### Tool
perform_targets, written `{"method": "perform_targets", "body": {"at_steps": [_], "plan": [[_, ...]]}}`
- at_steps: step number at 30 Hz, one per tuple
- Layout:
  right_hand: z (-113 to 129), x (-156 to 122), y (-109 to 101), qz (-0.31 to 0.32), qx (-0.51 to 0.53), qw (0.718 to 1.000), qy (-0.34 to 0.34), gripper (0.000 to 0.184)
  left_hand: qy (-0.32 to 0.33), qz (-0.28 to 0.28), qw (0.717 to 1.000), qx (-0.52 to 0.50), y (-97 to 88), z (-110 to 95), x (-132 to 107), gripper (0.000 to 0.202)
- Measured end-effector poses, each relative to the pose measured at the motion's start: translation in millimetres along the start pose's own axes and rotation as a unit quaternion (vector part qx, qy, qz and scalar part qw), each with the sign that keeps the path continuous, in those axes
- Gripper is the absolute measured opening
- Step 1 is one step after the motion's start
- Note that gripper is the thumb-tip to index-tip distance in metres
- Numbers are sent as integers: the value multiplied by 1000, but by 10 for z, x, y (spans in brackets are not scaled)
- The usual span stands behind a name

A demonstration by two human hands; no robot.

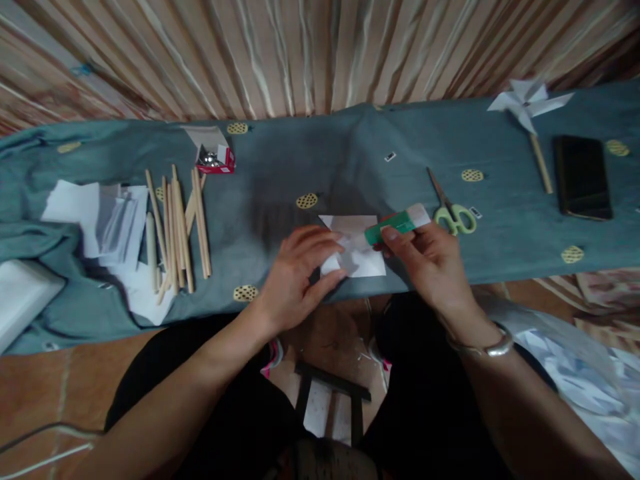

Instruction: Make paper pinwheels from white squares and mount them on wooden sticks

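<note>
A small white sheet of paper (367,263) with cut or folded corners lies near the front edge of the cloth-covered table. My left hand (305,273) grips its left side, fingers on top and thumb along the lower edge. In my right hand (430,260) is a green glue stick (395,227) with a white end, held tilted just above the paper. Whether its tip touches the sheet I cannot tell. Right of that hand lie scissors (453,213) with pale green handles, blades pointing away.
Left are wooden sticks (177,233), white paper pieces (120,220) and an opened red box (217,160) of shiny metal pieces. A paper pinwheel (527,107) on a stick and a dark phone (583,177) lie right. A clear bag (575,373) of white pieces stands below.
</note>
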State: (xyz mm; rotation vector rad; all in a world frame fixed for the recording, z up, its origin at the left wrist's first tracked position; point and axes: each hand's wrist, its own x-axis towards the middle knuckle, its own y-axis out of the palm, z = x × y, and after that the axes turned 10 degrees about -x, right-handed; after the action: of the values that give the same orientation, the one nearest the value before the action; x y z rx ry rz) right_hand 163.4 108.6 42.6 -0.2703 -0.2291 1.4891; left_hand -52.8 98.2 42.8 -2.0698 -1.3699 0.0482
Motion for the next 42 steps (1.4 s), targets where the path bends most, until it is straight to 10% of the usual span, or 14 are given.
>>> {"method": "perform_targets", "body": {"at_steps": [16, 42], "plan": [[20, -58, 84, 5, -344, 931, -121, 28, 15, 111, 988, 106, 176, 32, -139, 28], [106, -45, 189, 42, -389, 908, -149, 27, 31, 115, 986, 112, 203, 27, -99, 19]]}}
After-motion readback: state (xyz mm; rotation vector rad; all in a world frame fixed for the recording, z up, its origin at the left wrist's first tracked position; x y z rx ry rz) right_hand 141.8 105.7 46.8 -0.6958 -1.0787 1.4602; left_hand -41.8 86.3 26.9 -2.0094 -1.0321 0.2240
